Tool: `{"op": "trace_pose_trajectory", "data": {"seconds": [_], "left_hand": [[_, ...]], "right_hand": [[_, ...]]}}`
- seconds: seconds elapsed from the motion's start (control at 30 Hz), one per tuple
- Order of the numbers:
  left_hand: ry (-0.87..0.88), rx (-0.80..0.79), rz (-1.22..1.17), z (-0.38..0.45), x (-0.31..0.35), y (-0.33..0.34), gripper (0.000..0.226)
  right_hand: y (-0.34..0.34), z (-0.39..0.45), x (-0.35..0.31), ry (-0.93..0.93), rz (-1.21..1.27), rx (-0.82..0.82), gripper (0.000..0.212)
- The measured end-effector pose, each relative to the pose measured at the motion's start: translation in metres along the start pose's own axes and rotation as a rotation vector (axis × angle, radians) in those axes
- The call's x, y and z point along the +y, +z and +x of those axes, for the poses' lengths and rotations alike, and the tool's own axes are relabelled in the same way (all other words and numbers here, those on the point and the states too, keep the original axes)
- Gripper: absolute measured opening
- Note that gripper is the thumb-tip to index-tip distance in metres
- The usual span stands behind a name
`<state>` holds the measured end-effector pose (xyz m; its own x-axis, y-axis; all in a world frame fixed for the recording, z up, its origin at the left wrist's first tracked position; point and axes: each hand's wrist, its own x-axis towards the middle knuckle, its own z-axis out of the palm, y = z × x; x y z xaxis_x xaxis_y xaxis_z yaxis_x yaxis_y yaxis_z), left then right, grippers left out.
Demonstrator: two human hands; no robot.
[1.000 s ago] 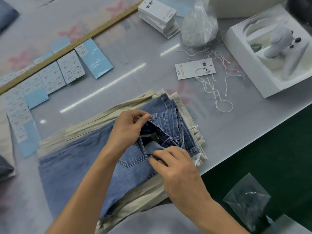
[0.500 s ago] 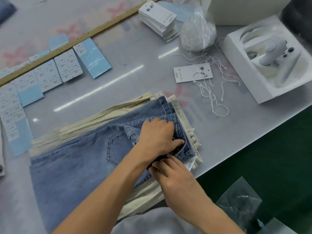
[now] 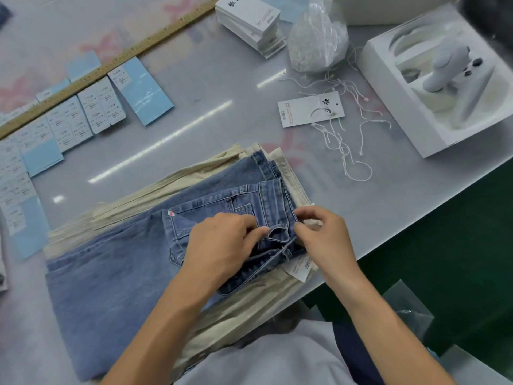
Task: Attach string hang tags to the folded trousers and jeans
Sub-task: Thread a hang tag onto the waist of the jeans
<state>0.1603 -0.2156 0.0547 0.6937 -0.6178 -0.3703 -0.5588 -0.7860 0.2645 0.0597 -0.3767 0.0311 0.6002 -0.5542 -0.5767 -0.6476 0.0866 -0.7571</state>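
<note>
the jeans (image 3: 116, 279) lie folded on top of a stack of beige trousers (image 3: 244, 309) at the near edge of the table (image 3: 216, 79), waistband end toward the right. the left hand (image 3: 222, 245) rests on the waistband, its fingers curled and pinching the denim at a belt loop (image 3: 279, 230). the right hand (image 3: 324, 234) meets it from the other side, thumb and forefinger pinching the same loop area; whether it also holds a string cannot be told. a white tag (image 3: 301, 269) pokes out from under the jeans at the stack's near right corner. beyond the stack lies a loose hang tag (image 3: 308, 111) among scattered white strings (image 3: 358, 170). farther back sit a pile of tags (image 3: 249, 20), a clear bag (image 3: 316, 37) and a wooden ruler (image 3: 111, 65). label sheets (image 3: 91, 112) line the left side, and a white box (image 3: 410, 107) stands at the right.
</note>
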Motion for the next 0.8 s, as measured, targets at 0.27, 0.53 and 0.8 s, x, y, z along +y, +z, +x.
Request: {"op": "trace_pose_trajectory", "data": {"seconds": [0.27,0.53,0.8], "left_hand": [[-0.198,0.16,-0.432,-0.036,0.02,-0.013,0.043],[-0.227,0.159,-0.653,-0.04,-0.02,-0.013,0.024],[-0.307,0.356,-0.641,-0.025,-0.042,-0.025,0.026]], "right_hand": [[0.015,-0.034,-0.008,0.136,0.69,-0.367,0.026],[0.018,-0.036,-0.021,0.114,0.741,-0.354,0.028],[0.019,-0.04,-0.025,-0.039,0.376,-0.214,0.034]]}}
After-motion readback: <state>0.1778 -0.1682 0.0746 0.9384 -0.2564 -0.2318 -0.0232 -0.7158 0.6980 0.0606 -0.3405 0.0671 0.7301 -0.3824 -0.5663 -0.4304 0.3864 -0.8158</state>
